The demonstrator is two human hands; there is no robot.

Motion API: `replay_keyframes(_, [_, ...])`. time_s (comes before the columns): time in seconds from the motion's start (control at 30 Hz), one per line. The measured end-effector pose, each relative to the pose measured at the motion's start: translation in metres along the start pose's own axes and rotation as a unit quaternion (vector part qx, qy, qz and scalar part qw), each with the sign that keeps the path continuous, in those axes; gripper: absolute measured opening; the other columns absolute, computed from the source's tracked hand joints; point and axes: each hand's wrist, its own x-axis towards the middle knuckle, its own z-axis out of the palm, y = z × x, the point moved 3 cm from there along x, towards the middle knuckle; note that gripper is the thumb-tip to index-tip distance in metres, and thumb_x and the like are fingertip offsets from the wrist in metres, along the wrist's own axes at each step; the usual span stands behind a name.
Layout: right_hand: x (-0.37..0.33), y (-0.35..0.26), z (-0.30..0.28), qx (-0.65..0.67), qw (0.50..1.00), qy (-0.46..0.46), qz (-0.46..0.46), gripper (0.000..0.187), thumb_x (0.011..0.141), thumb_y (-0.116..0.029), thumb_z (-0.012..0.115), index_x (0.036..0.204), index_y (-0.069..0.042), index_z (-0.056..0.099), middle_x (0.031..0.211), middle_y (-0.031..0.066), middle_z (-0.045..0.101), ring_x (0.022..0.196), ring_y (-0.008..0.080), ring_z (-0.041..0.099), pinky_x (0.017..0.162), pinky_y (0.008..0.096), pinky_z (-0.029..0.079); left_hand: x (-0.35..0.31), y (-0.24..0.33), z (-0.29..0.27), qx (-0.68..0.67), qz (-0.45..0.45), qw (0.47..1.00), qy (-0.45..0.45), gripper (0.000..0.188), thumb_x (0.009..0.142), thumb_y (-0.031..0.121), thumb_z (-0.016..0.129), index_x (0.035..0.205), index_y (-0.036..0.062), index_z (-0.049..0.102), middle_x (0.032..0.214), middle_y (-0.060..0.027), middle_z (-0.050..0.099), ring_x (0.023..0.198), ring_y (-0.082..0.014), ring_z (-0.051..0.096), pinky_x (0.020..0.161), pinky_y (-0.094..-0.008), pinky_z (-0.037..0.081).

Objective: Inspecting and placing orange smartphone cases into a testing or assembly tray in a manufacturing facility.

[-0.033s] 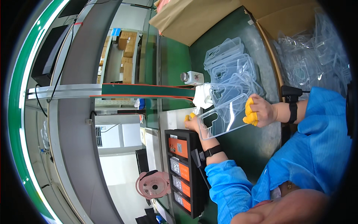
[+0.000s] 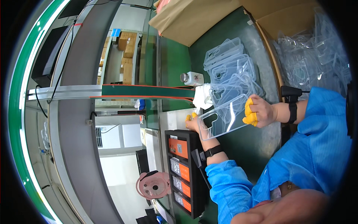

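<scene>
So both hands are on one clear, glossy plastic phone case [image 2: 226,116], a thin rounded-corner shell with a camera cutout at its left end, held flat just above the dark green matte worktop [image 2: 242,149]. The left hand [image 2: 194,122] pinches the left end of the case, the right hand [image 2: 260,111] pinches the right end, so each grip is closed on that case. Fingertips on both hands wear yellow rubbery finger cots [image 2: 249,112], and each wrist has a black strap. Sleeves are bright blue, a smooth woven fabric.

Just beyond the case, further away on the worktop, sits a loose overlapping pile of more clear plastic cases [image 2: 231,67], same shape, all shiny and see-through. Far right there's a brown cardboard box [image 2: 294,18] stuffed with crinkly transparent plastic bags [image 2: 317,56]. To the left of the pile stands a small white squarish bottle with a metal cap [image 2: 192,78], and next to it a crumpled white cloth [image 2: 203,96].

Near the left forearm is a long black tray [image 2: 194,175] with a row of orange and grey rectangular boxes [image 2: 179,170] set in it. Further left and lower, a round pink plastic reel [image 2: 153,185] with holes in it. A grey conveyor belt [image 2: 74,112] with a green edge curves along the left side.
</scene>
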Motion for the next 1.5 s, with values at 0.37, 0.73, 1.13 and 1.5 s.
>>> replay_keyframes(0.37, [0.003,-0.002,0.002,0.017,1.0,0.007,0.007,0.018,0.054,-0.002,0.063,0.068,-0.007,0.052,0.07,0.0064,0.046,0.062,0.0243,0.045,0.063,0.0347,0.036,-0.066,0.029,-0.017,0.047,0.222,0.967,0.117,0.043,0.067,0.003,0.054,0.108,-0.0034,0.043,0.108,-0.0247,0.038,0.1,-0.0359,0.038,0.087,-0.0367,0.03])
replay_keyframes(0.73, [-0.004,-0.044,0.03,0.148,0.984,-0.071,-0.066,0.016,0.058,-0.008,0.064,0.069,-0.009,0.052,0.072,0.0044,0.047,0.066,0.0233,0.045,0.059,0.0344,0.034,-0.181,0.04,-0.235,0.087,0.254,0.948,0.17,0.025,0.079,0.006,0.05,0.101,-0.0037,0.042,0.097,-0.0111,0.044,0.086,-0.0212,0.046,0.079,-0.0301,0.036])
replay_keyframes(1.13, [-0.018,-0.063,0.054,0.241,0.958,-0.157,0.017,0.014,0.063,-0.012,0.064,0.064,-0.006,0.052,0.066,0.0051,0.049,0.061,0.0223,0.046,0.055,0.0325,0.036,-0.007,-0.006,-0.151,0.22,0.007,0.975,0.01,0.035,0.074,0.015,0.042,0.102,-0.0065,0.045,0.094,-0.0214,0.054,0.091,-0.03,0.053,0.073,-0.0331,0.042])
replay_keyframes(1.5, [-0.023,-0.061,0.043,0.313,0.908,-0.247,0.129,0.019,0.067,-0.016,0.065,0.06,-0.004,0.051,0.061,0.0057,0.05,0.057,0.0214,0.047,0.051,0.0307,0.038,-0.086,0.023,-0.199,-0.38,-0.049,0.923,-0.046,0.022,0.079,0.009,0.042,0.101,0.0018,0.043,0.089,-0.0075,0.051,0.082,-0.0174,0.054,0.07,-0.028,0.044])
